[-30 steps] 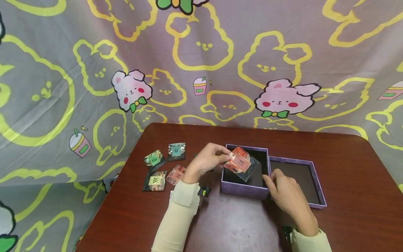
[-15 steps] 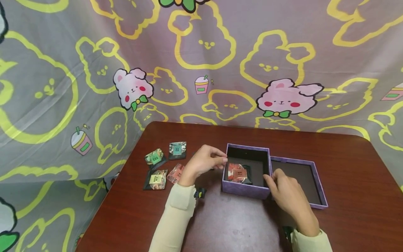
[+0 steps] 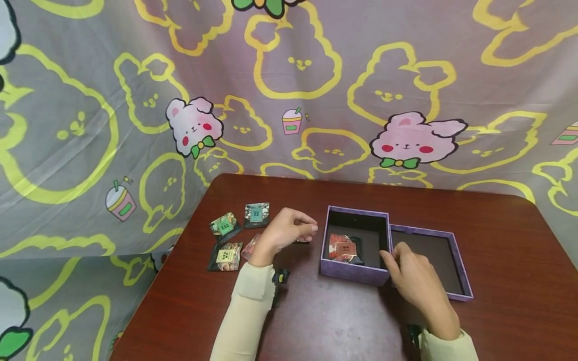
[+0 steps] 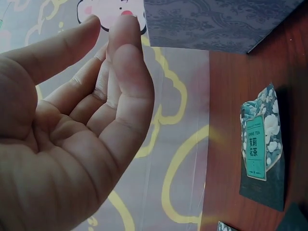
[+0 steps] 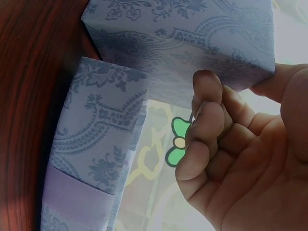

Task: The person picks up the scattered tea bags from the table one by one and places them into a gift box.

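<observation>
In the head view, my left hand (image 3: 287,231) hovers left of the purple box (image 3: 354,273), its fingers loosely bent and nothing between them. Inside the box a red-and-black tea packet (image 3: 344,249) lies flat toward the front left. At the box's right front corner, my right hand (image 3: 415,276) holds the wall, its thumb over the edge and the other fingers curled in the right wrist view. Beneath and beside the left hand are tea packets: a teal one (image 4: 260,144) labelled as tea, and a pinkish one (image 3: 250,247) partly covered by the wrist.
A shallow purple lid (image 3: 462,265) lies inner side up against the box's right side. At the table's left are a green packet (image 3: 225,226) and a yellow-labelled packet (image 3: 225,256). A patterned curtain (image 3: 316,115) hangs behind the brown table (image 3: 334,321).
My left hand has let go of the red tea packet, which now lies in the box, and has drawn back to the left. The right hand stays at the box's corner.
</observation>
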Demonstrator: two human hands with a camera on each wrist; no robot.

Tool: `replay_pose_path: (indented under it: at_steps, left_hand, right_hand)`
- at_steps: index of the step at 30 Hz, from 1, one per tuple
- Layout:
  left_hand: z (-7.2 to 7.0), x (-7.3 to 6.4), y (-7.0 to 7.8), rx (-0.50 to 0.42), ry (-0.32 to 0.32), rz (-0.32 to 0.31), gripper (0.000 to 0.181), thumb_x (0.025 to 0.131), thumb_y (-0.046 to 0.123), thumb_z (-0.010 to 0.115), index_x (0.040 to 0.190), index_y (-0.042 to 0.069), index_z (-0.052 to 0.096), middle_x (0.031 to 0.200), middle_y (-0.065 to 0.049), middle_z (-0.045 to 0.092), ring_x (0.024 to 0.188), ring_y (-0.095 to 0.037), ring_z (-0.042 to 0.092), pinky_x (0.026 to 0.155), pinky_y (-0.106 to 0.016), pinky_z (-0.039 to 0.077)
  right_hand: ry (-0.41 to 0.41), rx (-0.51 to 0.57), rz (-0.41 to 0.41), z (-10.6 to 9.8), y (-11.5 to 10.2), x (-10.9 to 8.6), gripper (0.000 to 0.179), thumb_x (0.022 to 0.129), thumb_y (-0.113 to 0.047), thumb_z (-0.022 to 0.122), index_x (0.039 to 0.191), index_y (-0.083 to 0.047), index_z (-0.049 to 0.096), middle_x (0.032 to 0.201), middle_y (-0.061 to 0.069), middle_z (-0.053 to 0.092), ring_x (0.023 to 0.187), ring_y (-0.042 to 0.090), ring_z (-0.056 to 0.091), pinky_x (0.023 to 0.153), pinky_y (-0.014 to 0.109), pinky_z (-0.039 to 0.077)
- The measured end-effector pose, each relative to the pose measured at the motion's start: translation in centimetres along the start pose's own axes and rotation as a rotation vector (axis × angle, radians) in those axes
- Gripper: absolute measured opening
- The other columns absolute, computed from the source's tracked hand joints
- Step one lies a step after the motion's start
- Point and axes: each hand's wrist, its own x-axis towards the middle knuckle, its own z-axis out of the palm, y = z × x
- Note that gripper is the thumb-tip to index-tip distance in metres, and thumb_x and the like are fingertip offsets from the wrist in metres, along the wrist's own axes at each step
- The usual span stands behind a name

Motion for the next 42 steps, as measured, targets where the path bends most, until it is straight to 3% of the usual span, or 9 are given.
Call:
replay_pose_path:
  at_steps: [8,15,22,27,33,38,42]
  left_hand:
    - [-0.6,-0.5,-0.4,0.035,-0.003,-0.005,0.013,0.094,0.006,0.071,0.102,-0.004,0.075,0.086,-0.018,0.073,0.081,-0.04,0.07,0.077,-0.055,0.056]
    - [-1.8,-1.9,-1.1,0.095,-0.031,-0.017,0.013,0.094,0.009,0.072,0.103,0.001,0.076,0.089,-0.02,0.073,0.077,-0.033,0.069,0.066,-0.036,0.057]
    - [-2.8,-3.3,-2.1,0.141,-0.024,-0.021,0.017,0.094,0.011,0.072,0.105,-0.002,0.075,0.083,-0.01,0.073,0.077,-0.033,0.07,0.071,-0.043,0.058]
    - [-3.3,-4.2,-2.4,0.143,-0.024,-0.024,0.016,0.094,0.01,0.072,0.104,-0.002,0.075,0.085,-0.016,0.073,0.076,-0.033,0.069,0.073,-0.048,0.057]
    - [-3.1,-4.7,-2.5,0.159,-0.021,-0.012,0.016,0.094,0.011,0.072,0.103,-0.002,0.075,0.082,-0.016,0.072,0.074,-0.029,0.069,0.073,-0.053,0.056]
    - [-3.1,-5.3,-2.9,0.192,-0.027,-0.01,0.015,0.094,0.011,0.072,0.101,-0.001,0.076,0.08,-0.014,0.072,0.077,-0.038,0.068,0.068,-0.048,0.056]
    - [-3.4,-5.6,-3.1,0.192,-0.022,-0.012,0.016,0.093,0.012,0.073,0.101,-0.002,0.076,0.081,-0.014,0.072,0.078,-0.04,0.068,0.07,-0.053,0.055]
  right_hand:
    - [0.003,0.001,-0.004,0.3,-0.1,-0.2,0.028,0.102,-0.03,0.06,0.085,-0.01,0.053,0.061,-0.001,0.046,0.059,0.022,0.05,0.054,0.041,0.042]
    - [-0.003,-0.003,0.0,0.3,0.0,-0.3,0.028,0.102,-0.031,0.059,0.086,-0.009,0.053,0.061,0.0,0.047,0.06,0.023,0.051,0.055,0.043,0.043]
    - [-0.013,-0.005,0.008,0.1,0.0,-0.3,0.029,0.103,-0.031,0.058,0.088,-0.007,0.054,0.061,0.0,0.048,0.06,0.023,0.051,0.054,0.043,0.043]
    - [-0.011,-0.005,0.004,0.2,-0.2,-0.4,0.029,0.103,-0.032,0.058,0.087,-0.007,0.054,0.061,0.001,0.049,0.06,0.025,0.053,0.055,0.047,0.044]
    - [-0.008,-0.002,0.0,0.1,0.0,-0.2,0.028,0.103,-0.031,0.059,0.087,-0.008,0.054,0.061,0.001,0.05,0.061,0.025,0.053,0.056,0.047,0.044]
    - [-0.003,-0.004,-0.009,0.2,0.1,-0.1,0.029,0.102,-0.03,0.059,0.085,-0.008,0.053,0.06,0.0,0.048,0.059,0.023,0.051,0.054,0.044,0.042]
    - [0.002,0.003,-0.013,0.2,0.2,0.0,0.028,0.102,-0.03,0.06,0.085,-0.008,0.053,0.061,0.0,0.048,0.059,0.023,0.051,0.055,0.044,0.043]
